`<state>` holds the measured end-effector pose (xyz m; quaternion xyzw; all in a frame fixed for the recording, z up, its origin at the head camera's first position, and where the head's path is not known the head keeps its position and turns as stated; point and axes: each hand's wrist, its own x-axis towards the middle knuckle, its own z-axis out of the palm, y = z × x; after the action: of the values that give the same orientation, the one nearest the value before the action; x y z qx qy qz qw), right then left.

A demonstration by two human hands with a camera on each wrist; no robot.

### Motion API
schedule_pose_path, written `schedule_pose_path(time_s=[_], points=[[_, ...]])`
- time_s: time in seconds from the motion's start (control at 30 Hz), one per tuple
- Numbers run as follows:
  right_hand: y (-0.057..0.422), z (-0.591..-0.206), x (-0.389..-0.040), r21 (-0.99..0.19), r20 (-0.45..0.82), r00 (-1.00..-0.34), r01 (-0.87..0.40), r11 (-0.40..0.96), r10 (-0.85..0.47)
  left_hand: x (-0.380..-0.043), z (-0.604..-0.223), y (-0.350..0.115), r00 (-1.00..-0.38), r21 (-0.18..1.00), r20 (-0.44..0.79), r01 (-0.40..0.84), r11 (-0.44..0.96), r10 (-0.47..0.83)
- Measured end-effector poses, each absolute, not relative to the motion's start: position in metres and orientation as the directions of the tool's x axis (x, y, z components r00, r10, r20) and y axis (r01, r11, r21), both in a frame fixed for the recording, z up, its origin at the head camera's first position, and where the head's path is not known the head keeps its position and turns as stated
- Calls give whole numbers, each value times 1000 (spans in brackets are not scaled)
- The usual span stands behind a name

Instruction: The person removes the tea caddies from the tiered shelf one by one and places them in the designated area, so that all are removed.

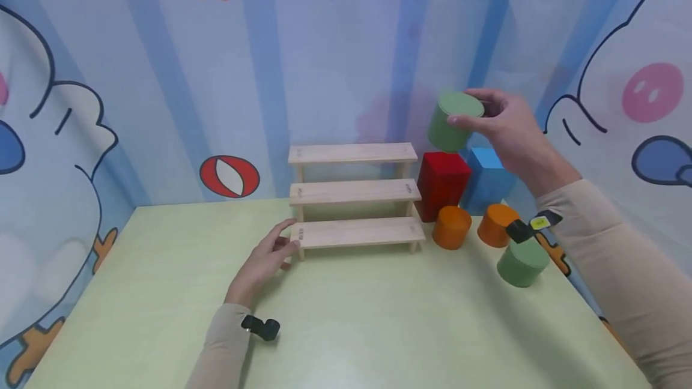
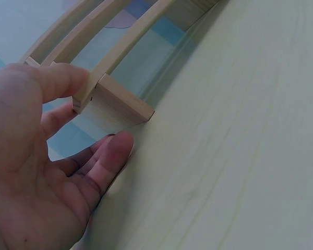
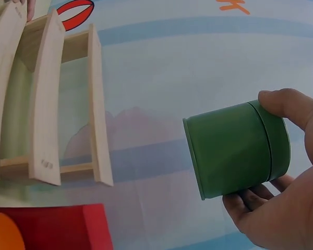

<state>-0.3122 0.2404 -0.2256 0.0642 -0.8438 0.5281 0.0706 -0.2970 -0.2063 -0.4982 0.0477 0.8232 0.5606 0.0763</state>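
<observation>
A green lidded tin (image 1: 456, 122) is held up by my right hand (image 1: 503, 128), above the red box. In the right wrist view the thumb lies on the lid side of the tin (image 3: 232, 151) and fingertips touch its other side. A wooden three-step rack (image 1: 357, 232) stands at the back of the table. At the left end of its lowest board, my left hand (image 1: 263, 263) pinches the corner between thumb and index finger. The left wrist view has the other fingers (image 2: 115, 153) loosely bent beside the rack's leg (image 2: 126, 99), apart from it.
Right of the rack stand a red box (image 1: 444, 185) and a blue box (image 1: 488, 182). Before them are an orange tin (image 1: 452, 228), another orange tin (image 1: 496, 225) and a second green tin (image 1: 522, 263). A printed cloth backdrop (image 1: 335, 65) rises behind the pale table (image 1: 378, 317).
</observation>
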Motion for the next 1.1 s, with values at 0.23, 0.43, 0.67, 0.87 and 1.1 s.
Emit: schedule_pose_path(time_s=[0.23, 0.43, 0.67, 0.87, 1.1], points=[[260, -245, -297, -850, 142, -990, -134, 510, -23, -297, -499, -205, -985, 929, -66, -1, 370, 163], [279, -268, -279, -833, 96, -995, -93, 546, -24, -296, -499, -204, -985, 929, -85, -23, 369, 153], [291, -300, -258, -841, 42, -997, -68, 537, -59, -296, -495, -208, -984, 927, -80, -15, 374, 159], [298, -328, -247, -837, 10, -997, -48, 546, -72, -299, -495, -208, -985, 928, -83, -22, 371, 152], [303, -363, -241, -859, -19, -995, -32, 510, -95, -298, -495, -203, -985, 921, -84, -20, 388, 149]])
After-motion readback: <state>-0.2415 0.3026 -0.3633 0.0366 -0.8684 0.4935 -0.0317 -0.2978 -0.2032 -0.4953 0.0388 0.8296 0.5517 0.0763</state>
